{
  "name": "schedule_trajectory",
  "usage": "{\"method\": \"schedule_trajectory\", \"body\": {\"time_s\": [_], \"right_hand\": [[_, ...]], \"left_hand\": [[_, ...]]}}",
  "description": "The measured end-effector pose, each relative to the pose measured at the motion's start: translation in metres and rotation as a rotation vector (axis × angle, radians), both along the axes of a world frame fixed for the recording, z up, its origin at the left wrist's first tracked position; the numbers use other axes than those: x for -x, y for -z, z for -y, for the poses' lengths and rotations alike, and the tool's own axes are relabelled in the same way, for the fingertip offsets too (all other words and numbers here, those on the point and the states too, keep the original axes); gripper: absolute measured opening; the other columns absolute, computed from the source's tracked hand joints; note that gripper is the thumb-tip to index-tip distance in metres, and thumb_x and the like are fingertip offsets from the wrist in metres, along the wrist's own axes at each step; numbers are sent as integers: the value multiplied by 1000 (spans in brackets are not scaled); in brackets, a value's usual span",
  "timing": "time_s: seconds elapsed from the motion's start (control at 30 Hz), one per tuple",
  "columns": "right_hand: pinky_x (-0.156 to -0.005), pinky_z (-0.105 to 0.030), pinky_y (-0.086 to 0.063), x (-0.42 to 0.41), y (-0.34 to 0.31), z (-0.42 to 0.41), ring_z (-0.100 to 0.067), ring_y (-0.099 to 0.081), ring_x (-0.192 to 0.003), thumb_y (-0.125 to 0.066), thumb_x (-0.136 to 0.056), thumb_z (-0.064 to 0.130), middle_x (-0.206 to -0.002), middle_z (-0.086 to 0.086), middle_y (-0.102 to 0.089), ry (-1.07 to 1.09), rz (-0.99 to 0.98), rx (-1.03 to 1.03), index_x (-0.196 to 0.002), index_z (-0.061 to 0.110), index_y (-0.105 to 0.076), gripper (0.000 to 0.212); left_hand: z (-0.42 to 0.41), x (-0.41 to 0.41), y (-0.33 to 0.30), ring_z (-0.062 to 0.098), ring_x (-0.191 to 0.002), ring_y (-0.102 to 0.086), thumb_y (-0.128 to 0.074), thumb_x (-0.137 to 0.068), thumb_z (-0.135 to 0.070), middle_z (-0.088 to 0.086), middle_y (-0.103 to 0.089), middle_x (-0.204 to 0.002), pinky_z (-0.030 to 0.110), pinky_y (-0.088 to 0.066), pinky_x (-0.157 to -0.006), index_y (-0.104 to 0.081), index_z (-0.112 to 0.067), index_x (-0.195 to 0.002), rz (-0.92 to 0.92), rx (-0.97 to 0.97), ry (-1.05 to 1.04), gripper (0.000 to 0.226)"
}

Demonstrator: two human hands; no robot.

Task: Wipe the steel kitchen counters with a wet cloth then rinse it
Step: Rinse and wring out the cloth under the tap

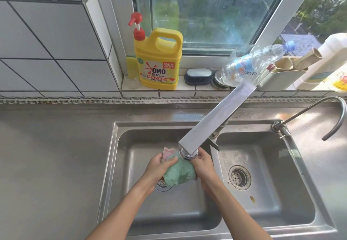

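Observation:
A green cloth [179,174] with a pink patch at its top is bunched up over the left sink basin [120,157], right under the spout of the square steel tap [216,119]. My left hand [159,166] grips the cloth's left side, thumb over the top. On its right side my right hand [201,164] grips it, partly hidden behind the spout's end. The steel counter [52,155] stretches to the left of the sink.
A yellow detergent jug [159,61] with a red pump stands on the tiled sill, beside a dark soap dish [198,76] and a tilted clear plastic bottle [251,63]. The right basin [293,174] has a drain strainer [239,177]. A thin curved tap [330,115] stands at the far right.

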State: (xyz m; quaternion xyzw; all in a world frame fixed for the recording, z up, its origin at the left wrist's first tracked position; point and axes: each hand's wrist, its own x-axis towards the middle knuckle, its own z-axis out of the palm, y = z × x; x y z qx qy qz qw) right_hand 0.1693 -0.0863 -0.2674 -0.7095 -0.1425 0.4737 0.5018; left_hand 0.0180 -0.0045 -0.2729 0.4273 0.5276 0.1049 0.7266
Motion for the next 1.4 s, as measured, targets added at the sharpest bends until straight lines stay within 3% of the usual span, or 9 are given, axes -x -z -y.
{"method": "schedule_trajectory", "body": {"time_s": [0.2,0.37,0.47,0.6,0.77,0.9,1.1,1.27,1.4], "right_hand": [[-83,-40,-58,0,-4,-4,-16,-71,-94,-74,-90,22,-97,3,-75,87,250,-6,-99,21,-70,10],[-67,-46,-57,46,-15,-5,-30,-70,-76,-63,-93,40,-74,-6,-73,-71,393,56,-78,10,-66,33],[-63,-45,-54,55,-19,-6,-35,-66,-71,-58,-91,57,-66,-8,-68,-140,605,134,-71,10,-60,51],[-60,-37,-48,31,-33,-24,-37,-65,-73,-72,-75,37,-57,7,-52,-69,657,179,-60,21,-45,35],[-60,-39,-48,21,-40,-26,-39,-63,-71,-61,-71,32,-61,3,-56,-37,585,229,-59,22,-43,24],[-63,-45,-56,49,-40,-15,-38,-64,-68,-62,-64,43,-62,-7,-65,12,471,148,-55,22,-48,26],[-59,-35,-40,7,-34,-37,-27,-51,-65,-68,-83,16,-59,2,-51,-38,511,220,-59,20,-38,39],[-60,-43,-49,45,-38,-18,-29,-47,-62,-58,-67,31,-59,6,-53,1,461,155,-56,27,-41,20],[-57,-35,-38,19,-33,-29,-26,-45,-62,-60,-71,25,-56,7,-48,-51,508,163,-56,23,-37,28]], "left_hand": [[3,-21,-7,28,-103,-78,-79,-93,-31,13,-81,-108,50,-60,-93,-76,-11,-110,0,-44,-131,27],[3,-45,-10,11,-40,-61,-60,-102,-20,-1,-67,-53,17,-45,-40,-63,-13,-73,-1,200,-404,30],[2,-53,-11,14,-29,-52,-49,-107,-26,-1,-55,-41,13,-40,-36,-54,-16,-61,12,324,-496,47],[17,-67,-18,17,-55,-66,-56,-101,-22,-1,-68,-62,25,-50,-59,-63,-20,-72,94,395,-475,31],[21,-74,-27,20,-63,-62,-56,-99,-18,1,-64,-70,25,-46,-62,-61,-18,-72,50,387,-478,28],[6,-67,-26,10,-38,-55,-53,-103,-15,-7,-57,-48,15,-43,-45,-50,-20,-68,80,395,-542,35],[17,-76,-37,22,-74,-64,-63,-96,-19,5,-70,-80,29,-51,-66,-67,-17,-84,47,359,-450,14],[0,-64,-28,12,-43,-57,-50,-105,-9,-3,-58,-53,15,-44,-43,-51,-17,-76,-1,381,-426,31],[10,-70,-28,19,-66,-61,-54,-102,-17,1,-65,-68,26,-48,-64,-61,-20,-77,33,371,-411,26]]}}
